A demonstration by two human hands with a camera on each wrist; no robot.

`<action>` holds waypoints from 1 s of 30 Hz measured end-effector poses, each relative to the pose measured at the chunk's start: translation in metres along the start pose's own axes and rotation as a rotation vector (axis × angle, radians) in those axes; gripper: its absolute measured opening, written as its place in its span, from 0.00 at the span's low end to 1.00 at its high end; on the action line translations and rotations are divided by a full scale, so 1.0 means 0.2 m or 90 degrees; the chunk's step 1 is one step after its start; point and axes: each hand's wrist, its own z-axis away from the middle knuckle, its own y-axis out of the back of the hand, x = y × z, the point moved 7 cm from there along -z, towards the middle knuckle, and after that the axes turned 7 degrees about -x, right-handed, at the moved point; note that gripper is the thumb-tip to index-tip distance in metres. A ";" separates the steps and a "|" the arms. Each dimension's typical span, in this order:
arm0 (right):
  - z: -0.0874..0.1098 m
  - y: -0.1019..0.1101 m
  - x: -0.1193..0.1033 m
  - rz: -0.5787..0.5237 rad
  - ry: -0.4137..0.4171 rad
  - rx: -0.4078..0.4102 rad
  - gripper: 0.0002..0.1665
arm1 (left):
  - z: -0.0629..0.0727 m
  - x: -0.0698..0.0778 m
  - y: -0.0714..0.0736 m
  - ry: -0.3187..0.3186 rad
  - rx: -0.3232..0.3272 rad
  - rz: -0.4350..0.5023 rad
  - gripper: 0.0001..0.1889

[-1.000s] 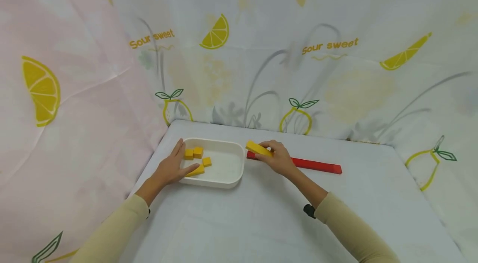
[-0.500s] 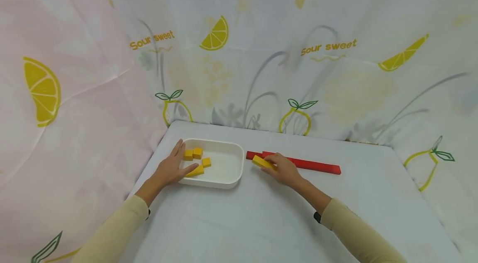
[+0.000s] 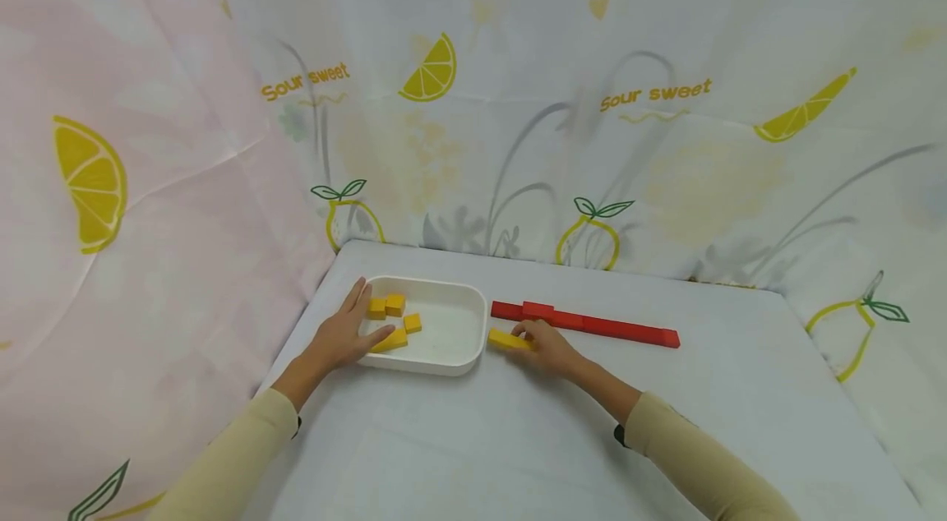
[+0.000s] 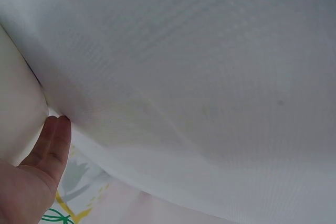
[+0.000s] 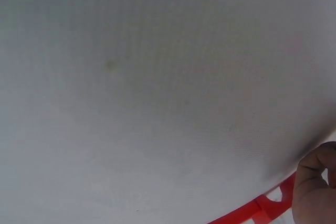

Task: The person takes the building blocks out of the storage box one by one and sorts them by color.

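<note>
My left hand (image 3: 340,334) rests at the left end of a white tray (image 3: 444,366), its straight fingers along the outside and its thumb over the front rim. Several yellow blocks lie in the tray's left part, among them a small cube (image 3: 413,323) and a longer block (image 3: 390,341) partly under the thumb. My right hand (image 3: 549,350) pinches a yellow rectangular block (image 3: 506,339) low over the table, just right of the tray. In the right wrist view, the curled fingers (image 5: 314,169) show, but the yellow block cannot be made out.
A row of red blocks (image 3: 621,329) runs across the table behind and right of my right hand. One red block (image 3: 538,310) sits higher than the row near its left end. Patterned cloth (image 3: 473,135) hangs behind the white table (image 3: 473,455).
My right hand has come down and toward me with the yellow block, from above the red row to beside the tray. The left hand stays on the tray.
</note>
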 end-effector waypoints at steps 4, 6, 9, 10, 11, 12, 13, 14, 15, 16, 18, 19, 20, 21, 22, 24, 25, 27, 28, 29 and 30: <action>0.00 -0.03 0.01 0.001 -0.015 -0.041 0.19 | 0.00 0.00 -0.01 -0.003 0.003 0.003 0.54; 0.00 -0.03 0.01 0.011 -0.022 -0.052 0.20 | 0.00 0.00 -0.01 -0.007 0.003 0.005 0.54; 0.01 -0.02 0.01 0.022 -0.023 -0.051 0.20 | 0.00 0.00 0.00 -0.013 0.006 0.005 0.54; 0.01 -0.01 0.01 0.023 -0.022 -0.046 0.20 | 0.00 0.01 0.00 -0.013 0.007 0.004 0.55; 0.01 -0.01 0.01 0.020 -0.025 -0.039 0.20 | 0.00 0.01 0.01 -0.013 0.009 0.003 0.55; 0.01 0.00 0.01 0.015 -0.028 -0.033 0.20 | 0.00 0.01 0.01 -0.015 0.009 0.001 0.55; 0.00 0.00 0.01 0.012 -0.028 -0.027 0.20 | -0.01 0.01 0.02 -0.014 0.009 0.000 0.55; 0.00 0.01 0.01 0.008 -0.026 -0.022 0.20 | -0.01 0.01 0.02 -0.014 0.009 0.000 0.55; 0.00 0.01 0.01 0.002 -0.028 -0.020 0.19 | -0.01 0.01 0.03 -0.011 0.007 0.000 0.55; 0.00 0.01 0.02 0.001 -0.027 -0.018 0.19 | -0.01 0.01 0.03 -0.009 0.005 -0.001 0.55; -0.01 0.00 0.02 -0.001 -0.025 -0.018 0.19 | -0.01 0.01 0.03 -0.007 0.002 -0.003 0.54; -0.01 0.00 0.02 0.000 -0.022 -0.021 0.19 | 0.00 0.01 0.04 -0.006 0.002 -0.001 0.54; -0.01 -0.01 0.02 0.000 -0.021 -0.022 0.19 | 0.00 0.01 0.04 -0.006 0.002 -0.001 0.54; -0.01 -0.01 0.03 0.001 -0.023 -0.024 0.19 | 0.00 0.01 0.03 -0.006 0.001 -0.002 0.54; -0.01 -0.01 0.03 0.001 -0.024 -0.025 0.19 | 0.00 0.01 0.03 -0.007 0.001 -0.003 0.54; 0.00 -0.02 0.04 0.001 -0.026 -0.029 0.19 | 0.00 0.01 0.03 -0.010 0.002 -0.002 0.55; 0.00 -0.02 0.04 0.000 -0.028 -0.031 0.19 | 0.00 0.01 0.03 -0.009 0.001 0.000 0.55; 0.01 -0.02 0.04 -0.004 -0.026 -0.033 0.19 | 0.00 0.01 0.02 -0.008 0.000 0.001 0.55; 0.01 -0.02 0.04 -0.006 -0.024 -0.034 0.19 | 0.01 0.01 0.02 -0.007 -0.001 0.003 0.55; 0.01 -0.02 0.04 -0.005 -0.018 -0.034 0.19 | 0.01 0.01 0.02 -0.006 -0.001 0.004 0.54; 0.02 -0.02 0.04 -0.005 -0.018 -0.035 0.19 | 0.01 0.01 0.02 -0.006 -0.001 0.005 0.54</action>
